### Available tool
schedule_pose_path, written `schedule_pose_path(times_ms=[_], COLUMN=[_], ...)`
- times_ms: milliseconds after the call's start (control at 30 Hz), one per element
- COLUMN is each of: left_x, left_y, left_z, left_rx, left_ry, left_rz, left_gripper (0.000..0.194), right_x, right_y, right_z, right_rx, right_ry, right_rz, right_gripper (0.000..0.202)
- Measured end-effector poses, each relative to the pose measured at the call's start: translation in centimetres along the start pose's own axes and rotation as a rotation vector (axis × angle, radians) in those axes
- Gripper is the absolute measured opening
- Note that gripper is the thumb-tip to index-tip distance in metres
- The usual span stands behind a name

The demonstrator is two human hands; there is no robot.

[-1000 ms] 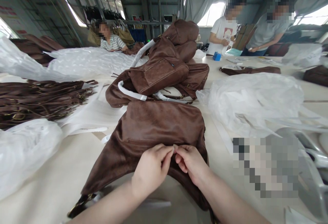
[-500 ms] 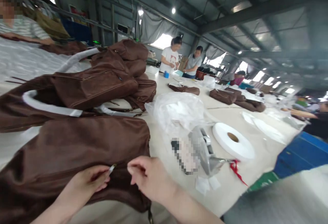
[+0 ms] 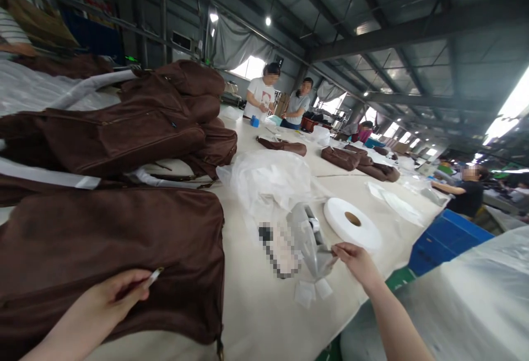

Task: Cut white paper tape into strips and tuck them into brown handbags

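A dark brown bag (image 3: 119, 229) lies flat at the lower left. My left hand (image 3: 118, 295) pinches a small white-wrapped zipper pull (image 3: 154, 276) on the bag's zipper line. Farther right, my right hand (image 3: 359, 262) has its fingers closed at the front end of a grey tape dispenser (image 3: 306, 234); what sits between the fingertips is too small to make out. A large white roll (image 3: 336, 223) with a brown core lies just behind that hand.
Brown bags (image 3: 165, 113) are piled at the left. Crumpled clear plastic (image 3: 268, 179) and a pixelated flat object (image 3: 285, 256) lie mid-table. More brown bags (image 3: 343, 158) are farther back. A blue bin (image 3: 446, 240) stands beyond the right edge. Several people are in the background.
My right hand has moved right, from above the bag to the tape dispenser. My left hand still pinches the zipper pull. The view has shifted to the right.
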State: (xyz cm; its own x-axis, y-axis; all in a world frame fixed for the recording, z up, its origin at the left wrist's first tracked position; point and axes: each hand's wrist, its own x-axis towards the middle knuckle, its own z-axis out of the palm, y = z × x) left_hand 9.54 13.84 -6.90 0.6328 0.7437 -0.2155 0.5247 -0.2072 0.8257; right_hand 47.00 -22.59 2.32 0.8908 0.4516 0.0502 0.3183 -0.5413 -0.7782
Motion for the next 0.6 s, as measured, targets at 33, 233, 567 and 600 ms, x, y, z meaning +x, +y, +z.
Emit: schedule_pose_path(times_ms=[33, 233, 567, 600], left_x=[-0.3, -1.2, -1.7, -1.8], left_y=[0.3, 1.9, 2.9, 2.9], left_z=[-0.1, -0.5, -0.5, -0.4], left_rx=[-0.025, -0.065, 0.009, 0.039], left_ry=[-0.012, -0.042, -0.006, 0.009], left_rz=[-0.003, -0.067, -0.035, 0.007], left_gripper=[0.029, 0.037, 0.038, 0.035], right_x=[-0.1, -1.2, -4.3, -4.6], right_y=[0.0, 1.1, 4.1, 4.7], right_z=[0.2, 0.0, 0.7, 0.3], right_rx=[0.033, 0.219, 0.322, 0.216], right_ry=[0.000, 0.074, 0.086, 0.121], right_rz=[0.013, 0.039, 0.274, 0.248], right_gripper=[0.029, 0.035, 0.036, 0.033])
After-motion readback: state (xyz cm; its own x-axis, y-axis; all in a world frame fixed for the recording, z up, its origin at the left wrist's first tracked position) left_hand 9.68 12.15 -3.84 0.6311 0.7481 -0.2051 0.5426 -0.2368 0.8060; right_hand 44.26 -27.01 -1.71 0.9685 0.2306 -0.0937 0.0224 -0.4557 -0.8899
